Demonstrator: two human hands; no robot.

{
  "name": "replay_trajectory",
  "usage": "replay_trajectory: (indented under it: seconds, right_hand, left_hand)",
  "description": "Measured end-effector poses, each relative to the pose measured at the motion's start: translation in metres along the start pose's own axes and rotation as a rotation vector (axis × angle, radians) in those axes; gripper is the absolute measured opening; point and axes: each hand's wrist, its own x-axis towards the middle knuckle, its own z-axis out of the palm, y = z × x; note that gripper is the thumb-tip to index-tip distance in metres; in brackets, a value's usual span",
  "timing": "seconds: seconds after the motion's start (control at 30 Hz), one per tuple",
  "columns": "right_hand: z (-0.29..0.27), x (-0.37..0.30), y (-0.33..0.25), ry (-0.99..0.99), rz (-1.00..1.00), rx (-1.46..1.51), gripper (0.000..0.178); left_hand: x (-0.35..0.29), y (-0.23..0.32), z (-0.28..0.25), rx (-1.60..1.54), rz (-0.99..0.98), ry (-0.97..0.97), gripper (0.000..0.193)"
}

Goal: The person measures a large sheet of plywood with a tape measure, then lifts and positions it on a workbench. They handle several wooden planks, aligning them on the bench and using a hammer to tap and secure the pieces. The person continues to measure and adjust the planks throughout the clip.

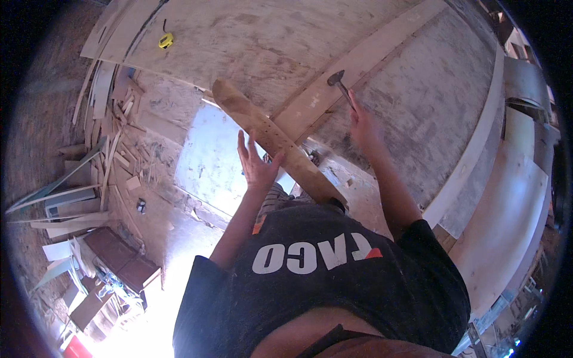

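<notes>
A long wooden board (304, 170) with a rounded far end slants from the worktable's edge back toward my body. Small dark dots, nails or holes, run along its middle. My left hand (261, 170) is at the board's left edge, fingers spread and thumb by the wood; whether it presses on the board I cannot tell. In my right hand (365, 126) is a hammer (338, 83), gripped by its handle. Its dark head is raised to the right of the board, over the worktable.
The wide plywood worktable (239, 45) spreads out in front, with a yellow tape measure (166, 40) at its far left. Wood offcuts (122, 152) litter the floor at left, near a brown panel (122, 256). Curved plywood sheets (507, 209) stand along the right.
</notes>
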Motion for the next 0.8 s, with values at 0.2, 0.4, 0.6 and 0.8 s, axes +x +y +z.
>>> replay_trajectory:
  seconds: [0.2, 0.4, 0.6, 0.8]
  right_hand:
    - [0.028, -0.036, 0.054, 0.112, -0.049, 0.181, 0.051]
    - [0.040, -0.092, 0.051, 0.154, 0.187, 0.498, 0.045]
    - [0.025, -0.073, 0.057, 0.234, 0.212, 0.535, 0.039]
    - [0.019, -0.016, 0.065, 0.340, 0.228, 0.560, 0.048]
  left_hand:
    - [-0.002, -0.028, 0.042, -0.651, -0.836, -0.161, 0.086]
    - [-0.003, -0.022, 0.079, -1.547, -0.900, -0.185, 0.045]
    - [0.034, -0.049, 0.038, -1.492, -0.895, -0.087, 0.040]
    - [0.043, -0.160, -0.063, -1.349, -0.851, 0.021, 0.047]
